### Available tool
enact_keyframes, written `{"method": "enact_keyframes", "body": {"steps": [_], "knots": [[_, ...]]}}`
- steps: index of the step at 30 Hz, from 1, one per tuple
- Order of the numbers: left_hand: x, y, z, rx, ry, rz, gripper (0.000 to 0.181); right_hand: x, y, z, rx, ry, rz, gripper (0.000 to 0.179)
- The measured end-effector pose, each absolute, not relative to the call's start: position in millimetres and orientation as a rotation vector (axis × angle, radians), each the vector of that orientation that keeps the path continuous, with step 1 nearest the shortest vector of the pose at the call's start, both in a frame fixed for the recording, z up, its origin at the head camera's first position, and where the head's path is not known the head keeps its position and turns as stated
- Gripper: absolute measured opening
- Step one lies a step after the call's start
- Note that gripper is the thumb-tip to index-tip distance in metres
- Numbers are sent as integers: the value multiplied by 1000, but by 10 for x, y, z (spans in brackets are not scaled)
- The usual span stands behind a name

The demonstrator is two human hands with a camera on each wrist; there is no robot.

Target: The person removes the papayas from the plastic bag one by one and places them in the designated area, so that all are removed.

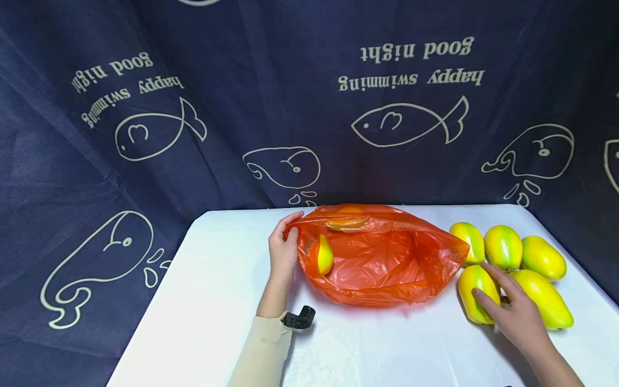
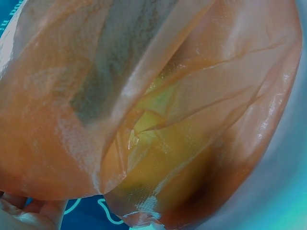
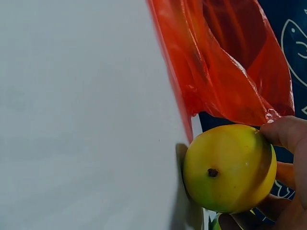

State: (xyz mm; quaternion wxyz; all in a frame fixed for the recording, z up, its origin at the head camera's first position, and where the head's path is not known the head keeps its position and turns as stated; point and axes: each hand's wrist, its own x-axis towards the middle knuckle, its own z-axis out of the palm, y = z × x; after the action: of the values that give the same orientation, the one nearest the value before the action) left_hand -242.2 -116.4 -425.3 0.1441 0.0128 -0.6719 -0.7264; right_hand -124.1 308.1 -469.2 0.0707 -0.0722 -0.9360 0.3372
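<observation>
Nearest part: a pale sleeve (image 1: 261,349) and a black wristband (image 1: 299,318) lie over the middle of the tabletop (image 1: 213,290), short of its left edge.

Toward the right edge, the right hand (image 1: 519,317) is clamped on a mango (image 1: 476,295): thumb across its upper side, a finger at its far end. The spread grip presumably suits a smooth, rounded fruit. Whether the mango bears on the tabletop or is slightly raised cannot be determined. Just beside it, partly behind the hand, lies a longer mango (image 1: 548,303), uncovered by any wrapping.

Centrally, a red plastic bag (image 1: 377,295) rests on the tabletop, its mouth spread and its far side close to the far edge. The left hand (image 1: 282,250) pinches the rim at the bag's left end, judged necessary because the film is limp and would likely sag closed unsupported. One mango (image 1: 325,255) sits inside near that end; another (image 1: 347,219) shows at the far side, partly through the film.

Near the far right corner, three mangoes (image 1: 503,247) stand in a row, apparently grouped for easy reach of the right hand. Beyond the far edge hangs a dark blue cloth (image 1: 309,107) printed with fish and whales.
</observation>
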Motion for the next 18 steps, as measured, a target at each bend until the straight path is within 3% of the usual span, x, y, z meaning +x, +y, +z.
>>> {"method": "enact_keyframes", "body": {"steps": [7, 18], "knots": [[-2264, -1127, -4001, 59, -1949, -2122, 34, -1259, 3088, -4684, -244, -2830, 1033, 70], [-2245, -1134, -3988, 50, -1946, -2127, 34, -1230, 3070, -4702, -232, -2761, 1031, 67]]}}
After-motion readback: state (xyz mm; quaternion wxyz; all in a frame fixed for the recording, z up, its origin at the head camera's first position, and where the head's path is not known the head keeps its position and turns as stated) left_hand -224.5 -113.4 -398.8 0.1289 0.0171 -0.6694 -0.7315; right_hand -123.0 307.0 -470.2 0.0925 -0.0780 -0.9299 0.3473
